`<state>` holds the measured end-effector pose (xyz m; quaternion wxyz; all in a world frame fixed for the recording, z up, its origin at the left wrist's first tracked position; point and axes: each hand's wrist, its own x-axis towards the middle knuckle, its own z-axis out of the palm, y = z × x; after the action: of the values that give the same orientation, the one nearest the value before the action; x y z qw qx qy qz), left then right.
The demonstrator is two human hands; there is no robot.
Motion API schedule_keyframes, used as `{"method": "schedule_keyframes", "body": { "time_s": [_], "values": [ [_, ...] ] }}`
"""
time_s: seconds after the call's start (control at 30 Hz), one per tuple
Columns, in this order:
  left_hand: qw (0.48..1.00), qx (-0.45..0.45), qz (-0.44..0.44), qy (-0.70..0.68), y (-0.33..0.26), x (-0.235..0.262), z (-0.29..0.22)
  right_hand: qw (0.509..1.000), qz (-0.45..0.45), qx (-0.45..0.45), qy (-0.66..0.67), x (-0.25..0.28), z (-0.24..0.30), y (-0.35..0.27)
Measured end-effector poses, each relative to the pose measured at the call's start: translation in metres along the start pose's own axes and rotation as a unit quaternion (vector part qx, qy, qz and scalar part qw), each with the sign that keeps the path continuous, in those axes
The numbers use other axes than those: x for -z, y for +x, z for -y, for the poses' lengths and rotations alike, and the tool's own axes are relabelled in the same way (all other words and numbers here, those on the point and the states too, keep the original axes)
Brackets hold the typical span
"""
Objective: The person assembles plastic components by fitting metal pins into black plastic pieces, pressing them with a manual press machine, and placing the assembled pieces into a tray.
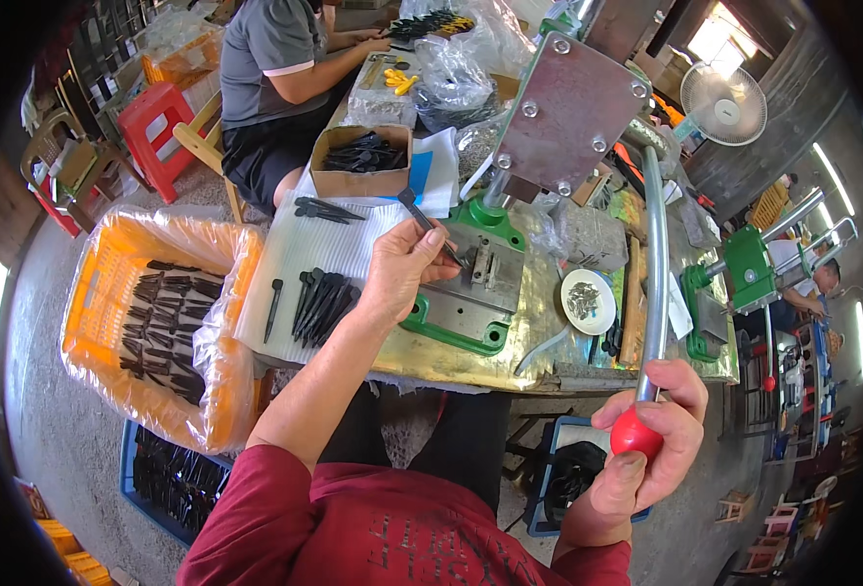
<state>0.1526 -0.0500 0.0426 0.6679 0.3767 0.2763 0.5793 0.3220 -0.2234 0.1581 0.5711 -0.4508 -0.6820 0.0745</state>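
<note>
Between the thumb and fingers of my left hand (407, 266) is a slim black part (413, 207) with a wider, squarish end pointing up and away. That hand is just left of the metal fixture (483, 262) on the green-based hand press (495, 337). Fingers of my right hand (668, 420) curl round the red ball knob (635, 436) at the lower end of the press's steel lever (657, 254). Left of my left hand, several similar black parts (324, 305) lie on a white foam sheet (275, 256). A cardboard box (361, 184) behind them holds more.
A plastic-lined orange crate (88, 313) of black parts stands at the left. Right of the press are a white bowl (572, 311) of small metal pieces, a grey block (591, 236) and a second green press (750, 269). A person (280, 68) sits across the far left; a fan (724, 103) stands behind.
</note>
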Motion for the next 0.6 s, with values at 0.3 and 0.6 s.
{"method": "schedule_keyframes", "body": {
  "time_s": [0.3, 0.6],
  "values": [
    [1.0, 0.001, 0.012, -0.015, -0.026, 0.013, -0.008, 0.995, -0.058, 0.036, -0.074, 0.0, -0.006, -0.005],
    [1.0, -0.017, -0.009, -0.002, -0.043, 0.024, -0.019, 0.966, -0.25, 0.051, 0.034, -0.019, -0.057, -0.027]
  ]
}}
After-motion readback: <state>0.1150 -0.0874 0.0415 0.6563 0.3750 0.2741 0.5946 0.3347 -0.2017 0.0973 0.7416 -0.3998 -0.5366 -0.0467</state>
